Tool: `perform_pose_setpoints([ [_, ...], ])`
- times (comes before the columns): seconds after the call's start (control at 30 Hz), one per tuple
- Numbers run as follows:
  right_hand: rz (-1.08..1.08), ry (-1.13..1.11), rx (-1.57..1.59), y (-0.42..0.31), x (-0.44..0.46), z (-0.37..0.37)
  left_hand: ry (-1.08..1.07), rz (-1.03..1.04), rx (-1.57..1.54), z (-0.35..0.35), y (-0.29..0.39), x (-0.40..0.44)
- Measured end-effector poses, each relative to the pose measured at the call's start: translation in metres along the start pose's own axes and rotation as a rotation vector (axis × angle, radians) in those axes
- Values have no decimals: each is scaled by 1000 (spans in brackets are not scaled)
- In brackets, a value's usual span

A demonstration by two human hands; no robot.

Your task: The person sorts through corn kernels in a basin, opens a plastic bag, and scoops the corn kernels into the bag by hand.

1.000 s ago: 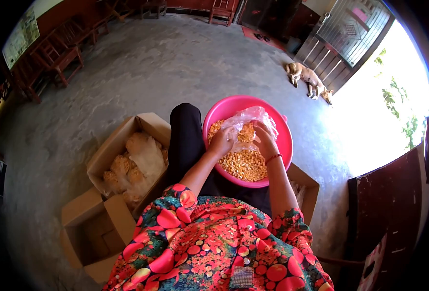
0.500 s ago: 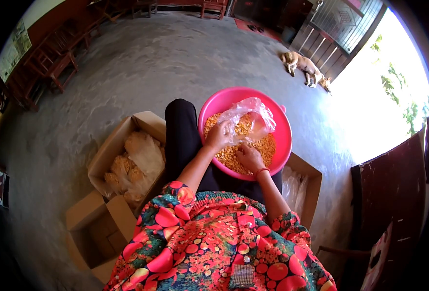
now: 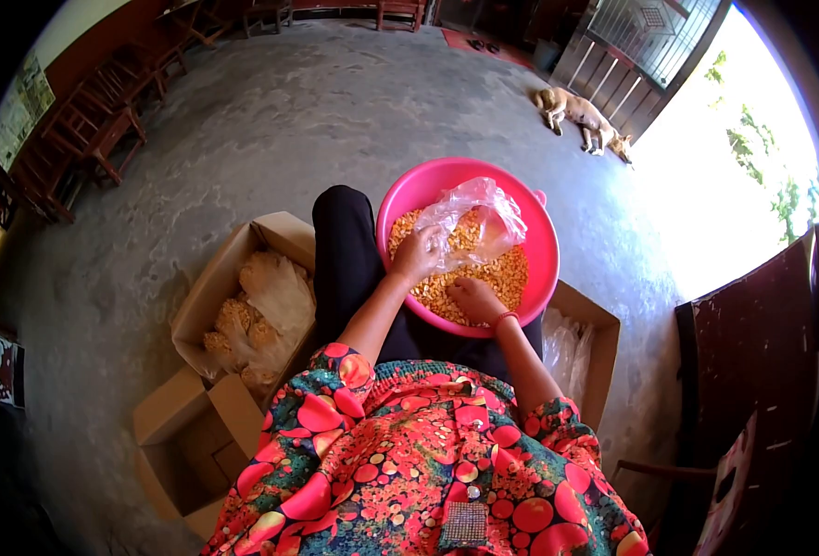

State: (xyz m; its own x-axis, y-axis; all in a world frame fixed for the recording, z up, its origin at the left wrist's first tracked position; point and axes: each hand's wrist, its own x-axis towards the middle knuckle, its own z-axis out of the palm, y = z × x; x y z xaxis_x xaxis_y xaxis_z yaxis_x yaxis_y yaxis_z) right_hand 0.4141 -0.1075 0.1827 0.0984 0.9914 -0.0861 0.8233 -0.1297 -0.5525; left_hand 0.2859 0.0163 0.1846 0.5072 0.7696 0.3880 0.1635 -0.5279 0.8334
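Clear plastic bag [image 3: 488, 218] over yellow kernels [image 3: 510, 275] in the pink basin [image 3: 543, 243].
I see the left hand [image 3: 416, 257] clamping its fingers on the bag; the right hand [image 3: 477, 300] dips into the kernels, fingers hidden, so I cannot tell if they're together.

Smooth plastic basin [image 3: 544, 248], crinkled glossy plastic bag [image 3: 495, 221], matt cardboard box [image 3: 286, 237], dimly lit chair [image 3: 116, 139] seemingly wooden.

Right hand [image 3: 476, 300]: fingertips hidden at yellow kernels [image 3: 510, 272]. Left hand [image 3: 417, 256]: fingertips indistinct at plastic bag [image 3: 495, 222]. Carton [image 3: 602, 371], right of right hand: partly hidden behind pink bowl [image 3: 546, 243].
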Motion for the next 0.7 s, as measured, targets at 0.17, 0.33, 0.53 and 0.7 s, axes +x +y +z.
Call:
perform_pose_setpoints([
  [0.17,240,-30,619,-10,-8,-25,-7,4,5,-2,2,0],
  [0.33,505,-49,1408,-11,-15,-42,-22,-17,11,-5,10,0],
  [0.53,475,-79,1152,-14,-17,-36,-13,-15,5,-3,6,0],
  [0.7,487,-154,1178,-9,-16,-35,-14,-14,9,-2,3,0],
])
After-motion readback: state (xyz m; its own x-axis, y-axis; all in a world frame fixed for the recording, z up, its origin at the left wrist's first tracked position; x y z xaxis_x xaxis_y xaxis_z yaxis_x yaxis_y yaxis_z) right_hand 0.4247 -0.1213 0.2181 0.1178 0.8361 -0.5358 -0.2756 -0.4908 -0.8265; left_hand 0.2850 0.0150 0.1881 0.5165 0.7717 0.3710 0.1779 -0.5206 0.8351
